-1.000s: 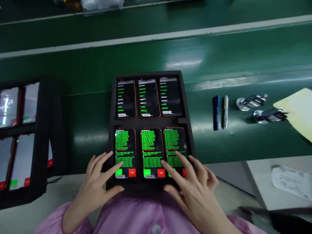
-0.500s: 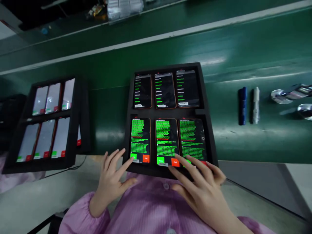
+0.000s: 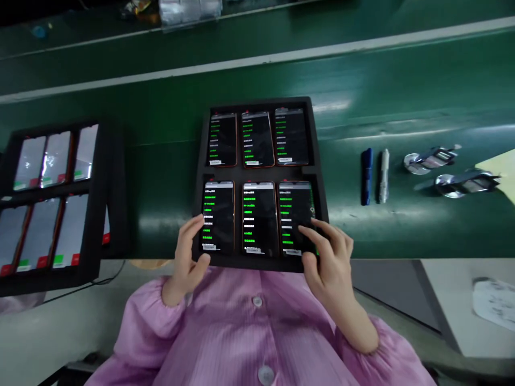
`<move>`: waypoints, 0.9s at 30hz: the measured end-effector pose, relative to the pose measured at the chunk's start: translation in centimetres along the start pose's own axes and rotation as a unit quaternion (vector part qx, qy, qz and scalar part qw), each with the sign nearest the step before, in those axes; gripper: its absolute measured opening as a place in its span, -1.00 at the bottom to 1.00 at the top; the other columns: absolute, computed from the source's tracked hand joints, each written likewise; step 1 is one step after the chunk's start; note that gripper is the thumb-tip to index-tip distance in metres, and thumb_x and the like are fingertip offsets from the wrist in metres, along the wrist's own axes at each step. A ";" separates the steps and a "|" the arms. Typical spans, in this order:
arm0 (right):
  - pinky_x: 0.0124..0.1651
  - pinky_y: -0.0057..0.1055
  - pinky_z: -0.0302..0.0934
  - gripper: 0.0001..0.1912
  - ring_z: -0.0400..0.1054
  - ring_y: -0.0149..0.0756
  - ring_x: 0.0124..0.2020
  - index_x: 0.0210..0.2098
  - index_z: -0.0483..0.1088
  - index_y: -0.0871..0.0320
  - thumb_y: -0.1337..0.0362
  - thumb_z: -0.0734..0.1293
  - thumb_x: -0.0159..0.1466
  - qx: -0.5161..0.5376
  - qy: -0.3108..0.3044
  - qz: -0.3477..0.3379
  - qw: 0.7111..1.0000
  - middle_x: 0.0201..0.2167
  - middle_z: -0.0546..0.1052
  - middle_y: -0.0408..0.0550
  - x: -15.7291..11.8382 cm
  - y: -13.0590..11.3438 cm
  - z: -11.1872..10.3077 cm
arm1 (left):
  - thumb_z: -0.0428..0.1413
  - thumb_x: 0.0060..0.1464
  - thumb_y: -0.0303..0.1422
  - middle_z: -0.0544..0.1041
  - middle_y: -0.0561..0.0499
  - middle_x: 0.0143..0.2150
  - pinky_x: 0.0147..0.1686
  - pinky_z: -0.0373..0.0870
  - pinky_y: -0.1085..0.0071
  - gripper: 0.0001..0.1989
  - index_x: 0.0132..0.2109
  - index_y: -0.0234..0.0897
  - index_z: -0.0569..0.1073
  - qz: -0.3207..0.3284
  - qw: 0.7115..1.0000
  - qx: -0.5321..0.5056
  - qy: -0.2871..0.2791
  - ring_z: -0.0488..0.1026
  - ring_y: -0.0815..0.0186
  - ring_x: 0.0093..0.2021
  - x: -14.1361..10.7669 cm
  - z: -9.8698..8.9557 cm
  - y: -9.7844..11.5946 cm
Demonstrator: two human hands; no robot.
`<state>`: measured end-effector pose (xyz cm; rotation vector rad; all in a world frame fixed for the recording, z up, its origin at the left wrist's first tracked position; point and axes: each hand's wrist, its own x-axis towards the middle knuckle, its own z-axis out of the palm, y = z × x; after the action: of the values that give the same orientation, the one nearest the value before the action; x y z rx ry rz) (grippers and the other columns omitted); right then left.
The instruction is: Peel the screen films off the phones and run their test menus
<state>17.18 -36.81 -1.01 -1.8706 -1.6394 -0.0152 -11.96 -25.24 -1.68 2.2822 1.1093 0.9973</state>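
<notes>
A black foam tray [image 3: 257, 174] at the table's front edge holds several smartphones in two rows. Their dark screens show short lines of green and white text. My left hand [image 3: 187, 257] is at the tray's left front corner, fingertips beside the lower left phone [image 3: 219, 217], thumb apart, holding nothing. Over the lower right phone [image 3: 290, 214] is my right hand [image 3: 332, 254], index fingertip at its screen, the other fingers loosely bent and nothing in them. Between these two lies the lower middle phone [image 3: 259, 217], with a small white label at its bottom.
Another black tray [image 3: 90, 214] of phones with pale screens, green and red squares, is at the left, on top of a further one. To the right lie a blue marker [image 3: 366, 177], a white pen [image 3: 383, 177] and two shiny metal objects [image 3: 430, 159]. Clear plastic packs [image 3: 191, 10] are at the back.
The three front screens switched from dense green text with green and red buttons to sparse text lines. My right hand moved up onto the lower right phone; my left moved up along the tray's side.
</notes>
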 end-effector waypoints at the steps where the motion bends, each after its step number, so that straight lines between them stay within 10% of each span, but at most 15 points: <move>1: 0.22 0.13 0.13 -0.52 0.23 0.14 0.28 0.37 0.31 -0.13 0.17 0.19 0.48 -0.034 -0.033 0.002 0.999 0.33 0.36 0.10 0.1 -0.5 -0.2 | -0.11 0.47 0.01 0.33 -0.23 0.39 0.34 0.33 -0.07 -0.41 0.48 -0.09 0.22 0.019 0.999 -0.007 -0.040 0.32 -0.02 0.38 0.2 -0.8 -0.4; 6: 0.27 0.41 -0.05 -0.44 0.05 0.35 0.41 0.35 0.38 -0.24 -0.19 0.16 0.47 -0.159 -0.151 -0.031 0.975 0.38 0.35 0.12 0.0 -3.4 -0.5 | -0.09 0.43 0.10 0.16 -0.14 0.52 0.42 -0.06 -0.41 -0.48 0.32 0.09 0.49 0.030 0.975 0.128 -0.180 0.11 -0.21 0.47 1.8 -3.7 -1.9; 15: 0.16 0.68 -0.02 -0.54 -0.02 0.57 0.46 0.31 0.44 -0.16 -0.05 0.19 0.52 -0.157 -0.158 0.024 0.975 0.38 0.37 0.16 8.6 -2.1 2.5 | -0.16 0.47 0.06 0.22 -0.17 0.48 0.39 0.11 -0.31 -0.45 0.22 -0.03 0.59 0.010 0.980 0.128 -0.151 0.10 -0.12 0.47 9.9 -1.4 -4.2; 22: 0.23 0.03 0.28 -0.62 0.38 -0.01 0.23 0.22 0.45 -0.01 0.33 0.16 0.52 0.017 0.030 0.016 0.999 0.15 0.54 0.07 7.0 0.6 -2.9 | -0.07 0.51 -0.14 0.33 -0.08 0.43 0.42 0.25 0.07 -0.56 0.43 0.03 0.33 -0.105 0.993 -0.028 -0.043 0.27 0.12 0.44 5.8 -2.5 -2.4; 27: 0.11 -0.10 0.38 -0.67 0.42 -0.09 0.12 0.10 0.50 0.08 0.39 0.19 0.47 0.058 -0.023 -0.029 0.998 0.10 0.52 0.07 2.8 1.9 -2.3 | -0.01 0.49 -0.16 0.25 -0.05 0.48 0.47 0.19 0.22 -0.52 0.47 0.04 0.25 -0.178 0.975 -0.135 0.009 0.18 0.18 0.51 2.6 0.1 0.2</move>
<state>20.38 -35.47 1.09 -1.7478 -1.6879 0.0978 -10.70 -23.31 -0.52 1.7844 1.2495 0.9581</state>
